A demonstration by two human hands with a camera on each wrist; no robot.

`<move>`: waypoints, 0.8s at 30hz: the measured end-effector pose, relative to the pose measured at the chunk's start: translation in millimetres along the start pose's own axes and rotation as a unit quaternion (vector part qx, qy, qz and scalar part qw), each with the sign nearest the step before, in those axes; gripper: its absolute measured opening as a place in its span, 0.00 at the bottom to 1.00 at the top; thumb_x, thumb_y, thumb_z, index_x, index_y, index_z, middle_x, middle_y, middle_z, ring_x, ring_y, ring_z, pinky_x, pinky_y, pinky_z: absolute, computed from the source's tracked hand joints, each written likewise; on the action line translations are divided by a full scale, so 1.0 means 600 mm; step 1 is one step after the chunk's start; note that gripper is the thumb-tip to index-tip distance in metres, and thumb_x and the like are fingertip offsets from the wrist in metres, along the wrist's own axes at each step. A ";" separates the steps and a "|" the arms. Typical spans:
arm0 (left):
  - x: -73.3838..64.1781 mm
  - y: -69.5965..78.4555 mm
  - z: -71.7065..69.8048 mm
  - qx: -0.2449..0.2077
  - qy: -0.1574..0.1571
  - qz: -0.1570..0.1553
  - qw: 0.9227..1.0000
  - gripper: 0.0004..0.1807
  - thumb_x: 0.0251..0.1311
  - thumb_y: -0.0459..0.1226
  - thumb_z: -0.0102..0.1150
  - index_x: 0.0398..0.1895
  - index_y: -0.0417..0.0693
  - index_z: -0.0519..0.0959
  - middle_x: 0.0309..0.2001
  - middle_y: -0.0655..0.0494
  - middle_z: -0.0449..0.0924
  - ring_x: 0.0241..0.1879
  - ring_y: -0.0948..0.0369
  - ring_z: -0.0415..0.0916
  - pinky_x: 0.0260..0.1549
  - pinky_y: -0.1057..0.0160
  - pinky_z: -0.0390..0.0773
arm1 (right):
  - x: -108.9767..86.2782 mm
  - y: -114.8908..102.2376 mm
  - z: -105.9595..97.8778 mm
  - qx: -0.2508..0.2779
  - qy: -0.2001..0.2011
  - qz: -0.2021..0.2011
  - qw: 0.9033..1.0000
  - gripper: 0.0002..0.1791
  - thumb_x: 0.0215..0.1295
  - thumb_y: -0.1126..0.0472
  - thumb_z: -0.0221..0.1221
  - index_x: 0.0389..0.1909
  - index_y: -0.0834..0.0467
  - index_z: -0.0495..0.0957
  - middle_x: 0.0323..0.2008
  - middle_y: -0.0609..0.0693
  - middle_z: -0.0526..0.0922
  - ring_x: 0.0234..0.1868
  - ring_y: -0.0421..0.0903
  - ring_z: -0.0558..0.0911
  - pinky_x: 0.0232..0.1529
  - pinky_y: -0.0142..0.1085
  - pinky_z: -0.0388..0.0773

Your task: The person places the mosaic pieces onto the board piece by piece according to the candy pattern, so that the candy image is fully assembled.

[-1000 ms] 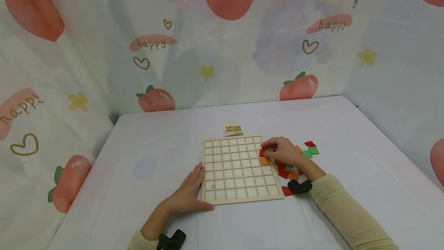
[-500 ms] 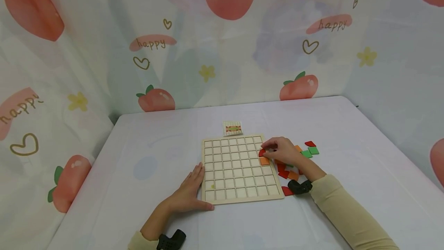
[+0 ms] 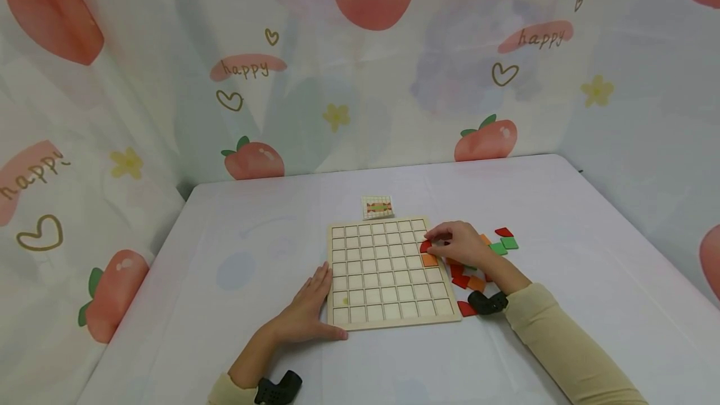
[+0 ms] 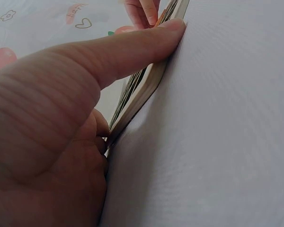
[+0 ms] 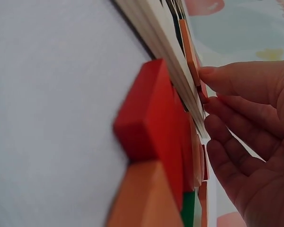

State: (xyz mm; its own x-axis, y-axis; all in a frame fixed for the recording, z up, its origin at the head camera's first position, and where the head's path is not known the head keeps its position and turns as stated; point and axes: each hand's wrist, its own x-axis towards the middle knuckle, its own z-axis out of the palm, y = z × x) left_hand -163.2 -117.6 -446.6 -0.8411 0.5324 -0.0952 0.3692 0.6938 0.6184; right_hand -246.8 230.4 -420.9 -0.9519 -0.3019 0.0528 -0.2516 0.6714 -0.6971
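At the right edge of a grid board (image 3: 385,280), we see the grip of the right hand (image 3: 462,245) nearly closed, pinching a red tile (image 3: 425,247) at its fingertips, just beyond an orange tile (image 3: 429,260). The left hand (image 3: 305,312), thumb and fingers spread, braces the board's near-left corner, well in from the worktop's (image 3: 270,205) far edge.

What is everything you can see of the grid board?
The grid board is pale and wood-like, its rim framing small square cells. It lies flat on the white table. The left hand touches its left and near edges. An orange tile lies on its rightmost column, beside a red piece the right hand pinches.
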 end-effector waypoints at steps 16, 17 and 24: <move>0.000 -0.001 0.000 -0.004 -0.002 0.001 1.000 0.66 0.39 0.62 0.66 0.71 0.37 0.38 0.72 0.47 0.30 0.70 0.55 0.28 0.65 0.53 0.37 | -0.004 -0.003 -0.002 0.003 -0.002 0.004 1.000 0.13 0.55 0.63 0.64 0.41 0.64 0.81 0.37 0.53 0.82 0.40 0.50 0.79 0.43 0.44 0.76; 0.000 -0.001 0.000 -0.004 -0.002 0.002 1.000 0.66 0.39 0.62 0.66 0.71 0.37 0.39 0.72 0.47 0.30 0.70 0.55 0.28 0.65 0.53 0.37 | -0.005 -0.003 -0.002 0.004 -0.003 0.003 1.000 0.13 0.55 0.63 0.64 0.41 0.64 0.81 0.37 0.53 0.82 0.40 0.50 0.79 0.43 0.44 0.76; -0.001 0.001 -0.001 -0.006 -0.001 0.003 1.000 0.66 0.39 0.61 0.67 0.71 0.36 0.39 0.72 0.47 0.30 0.70 0.55 0.28 0.65 0.52 0.37 | -0.005 0.002 -0.003 0.011 -0.001 0.007 1.000 0.15 0.55 0.61 0.64 0.43 0.64 0.80 0.39 0.53 0.81 0.40 0.49 0.78 0.42 0.43 0.76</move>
State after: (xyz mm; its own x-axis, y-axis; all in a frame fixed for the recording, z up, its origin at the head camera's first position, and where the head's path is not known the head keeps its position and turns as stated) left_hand -162.6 -117.9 -445.6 -0.8384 0.5370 -0.0931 0.3691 0.6851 0.6280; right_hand -244.5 233.0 -420.6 -0.9548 -0.2943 0.0409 -0.2341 0.6604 -0.7135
